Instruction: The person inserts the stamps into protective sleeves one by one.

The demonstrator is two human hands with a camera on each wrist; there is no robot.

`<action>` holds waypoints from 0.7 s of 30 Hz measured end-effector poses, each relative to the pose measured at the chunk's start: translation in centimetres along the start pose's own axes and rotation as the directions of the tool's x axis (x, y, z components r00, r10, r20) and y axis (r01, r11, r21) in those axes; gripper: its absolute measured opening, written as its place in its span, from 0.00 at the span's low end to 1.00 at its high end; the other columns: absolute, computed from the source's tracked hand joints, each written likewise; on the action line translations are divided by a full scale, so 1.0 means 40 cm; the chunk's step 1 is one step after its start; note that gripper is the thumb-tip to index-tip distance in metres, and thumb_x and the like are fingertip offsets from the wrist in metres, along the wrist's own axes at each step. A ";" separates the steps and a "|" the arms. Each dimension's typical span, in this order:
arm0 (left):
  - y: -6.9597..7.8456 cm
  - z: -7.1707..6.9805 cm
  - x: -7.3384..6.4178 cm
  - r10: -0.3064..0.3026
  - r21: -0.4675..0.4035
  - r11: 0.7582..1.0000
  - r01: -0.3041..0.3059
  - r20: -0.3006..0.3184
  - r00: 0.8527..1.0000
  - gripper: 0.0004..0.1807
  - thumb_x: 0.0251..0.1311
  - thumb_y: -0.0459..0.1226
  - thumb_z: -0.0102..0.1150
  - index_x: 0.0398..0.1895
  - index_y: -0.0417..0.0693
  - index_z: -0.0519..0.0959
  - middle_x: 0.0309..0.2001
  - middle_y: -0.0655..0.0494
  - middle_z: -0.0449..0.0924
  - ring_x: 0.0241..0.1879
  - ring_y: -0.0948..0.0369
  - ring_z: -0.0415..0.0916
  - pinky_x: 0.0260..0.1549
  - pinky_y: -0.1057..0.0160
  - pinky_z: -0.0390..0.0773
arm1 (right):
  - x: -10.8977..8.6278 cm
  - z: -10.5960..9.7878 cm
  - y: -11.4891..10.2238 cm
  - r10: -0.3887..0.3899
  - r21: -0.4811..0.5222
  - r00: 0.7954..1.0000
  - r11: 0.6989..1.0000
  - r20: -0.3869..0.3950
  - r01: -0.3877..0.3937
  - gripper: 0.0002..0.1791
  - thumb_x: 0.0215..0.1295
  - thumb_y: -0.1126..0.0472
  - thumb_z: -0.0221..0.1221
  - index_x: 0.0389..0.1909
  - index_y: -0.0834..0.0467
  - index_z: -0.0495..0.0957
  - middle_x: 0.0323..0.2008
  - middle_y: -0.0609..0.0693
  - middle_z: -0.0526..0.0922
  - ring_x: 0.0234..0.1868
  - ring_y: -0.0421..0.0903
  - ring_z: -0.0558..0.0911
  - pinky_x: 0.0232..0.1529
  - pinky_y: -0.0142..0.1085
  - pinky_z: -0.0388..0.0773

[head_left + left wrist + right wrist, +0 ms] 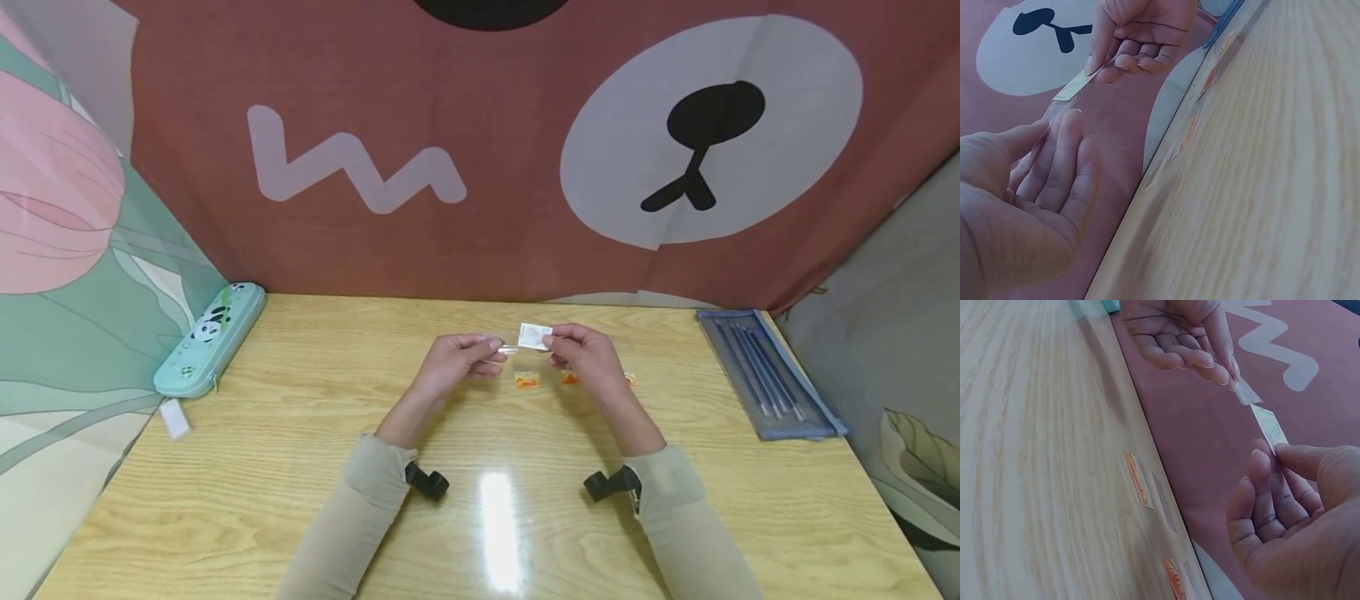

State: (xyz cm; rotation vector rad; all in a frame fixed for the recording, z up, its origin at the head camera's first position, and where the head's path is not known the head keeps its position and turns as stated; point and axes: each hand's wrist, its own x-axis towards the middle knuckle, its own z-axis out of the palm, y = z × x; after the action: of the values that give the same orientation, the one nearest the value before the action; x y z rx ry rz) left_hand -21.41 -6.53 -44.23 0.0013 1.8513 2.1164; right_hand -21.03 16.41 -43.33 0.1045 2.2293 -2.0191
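Note:
My left hand (pixel 454 362) pinches a small clear plastic sleeve (pixel 1247 392) between thumb and fingers. In my right hand (pixel 594 360), thumb and fingers pinch a small white card (pixel 535 336) with a faint printed drawing, also seen in the right wrist view. The card's near edge is at the sleeve's mouth; whether any of it lies inside I cannot tell. Both hands are raised above the table. Below them, an orange-printed card (pixel 527 380) lies flat, with a second orange card (pixel 570 378) and a third (pixel 630 380) partly hidden by the right hand and wrist.
A mint pencil case (pixel 212 340) with panda pictures stands at the table's left edge, a white eraser-like block (pixel 175 419) beside it. On the right lies a blue mesh zip pouch (pixel 771 375) holding several pencil-like sticks. A printed cloth (pixel 510 250) hangs behind the wooden table (pixel 300 500).

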 end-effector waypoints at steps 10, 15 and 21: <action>-0.001 0.004 -0.001 0.005 0.008 1.000 -0.005 -0.005 1.000 0.18 0.69 0.35 0.61 0.55 0.30 0.81 0.33 0.51 0.90 0.27 0.64 0.88 0.41 0.58 0.88 | -0.001 0.006 0.002 -0.021 -0.017 1.000 1.000 0.001 0.021 0.18 0.70 0.60 0.63 0.52 0.70 0.78 0.27 0.37 0.84 0.28 0.36 0.83 0.38 0.32 0.85; -0.002 0.003 0.001 0.011 0.011 1.000 -0.011 -0.001 1.000 0.17 0.69 0.35 0.61 0.56 0.31 0.81 0.31 0.54 0.90 0.27 0.64 0.88 0.45 0.54 0.87 | 0.003 0.006 0.004 -0.017 0.010 1.000 1.000 -0.019 0.017 0.18 0.70 0.60 0.64 0.51 0.71 0.77 0.27 0.37 0.83 0.27 0.35 0.82 0.36 0.31 0.84; -0.004 0.002 0.001 0.012 0.009 1.000 -0.012 -0.001 1.000 0.16 0.70 0.34 0.60 0.55 0.31 0.82 0.30 0.55 0.89 0.27 0.65 0.87 0.44 0.54 0.88 | 0.001 0.008 0.003 -0.023 0.026 1.000 0.999 -0.019 0.023 0.18 0.69 0.61 0.64 0.50 0.71 0.77 0.26 0.37 0.84 0.26 0.35 0.82 0.35 0.30 0.84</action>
State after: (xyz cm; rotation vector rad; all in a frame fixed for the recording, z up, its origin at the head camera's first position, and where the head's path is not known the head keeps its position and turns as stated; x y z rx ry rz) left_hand -21.41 -6.44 -44.39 0.0139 1.8663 2.1160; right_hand -21.04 16.08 -43.48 0.1006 2.2251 -2.0684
